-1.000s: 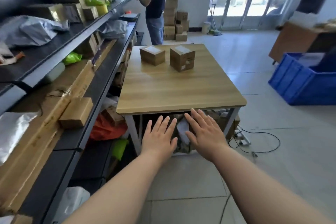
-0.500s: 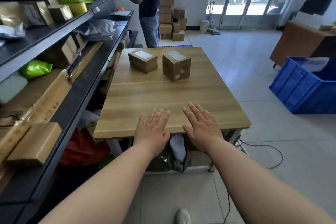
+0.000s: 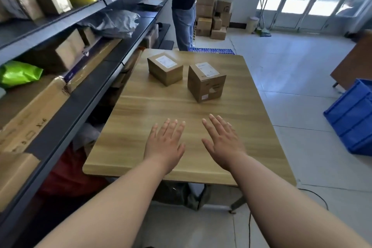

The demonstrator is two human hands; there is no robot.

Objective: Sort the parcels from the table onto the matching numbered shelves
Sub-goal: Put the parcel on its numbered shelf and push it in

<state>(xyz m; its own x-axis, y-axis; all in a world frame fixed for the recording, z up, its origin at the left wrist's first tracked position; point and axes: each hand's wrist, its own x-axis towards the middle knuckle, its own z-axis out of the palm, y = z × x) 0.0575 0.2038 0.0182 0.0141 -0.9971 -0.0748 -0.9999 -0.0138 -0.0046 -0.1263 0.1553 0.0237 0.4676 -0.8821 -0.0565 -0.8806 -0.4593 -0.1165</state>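
Observation:
Two brown cardboard parcels with white labels stand on the far half of the wooden table: a low one on the left and a taller cube on the right. My left hand and my right hand are stretched out flat over the near half of the table, fingers straight, holding nothing. Both hands are well short of the parcels. Dark metal shelves run along the left side, loaded with boxes and bags.
A person in dark shirt and jeans stands beyond the table holding a packet. Stacked cartons sit against the back wall. A blue crate is on the floor at right. Bags lie under the table.
The view has come closer to the table. Both hands have moved forward from in front of the table's edge to above its near half, still flat and empty.

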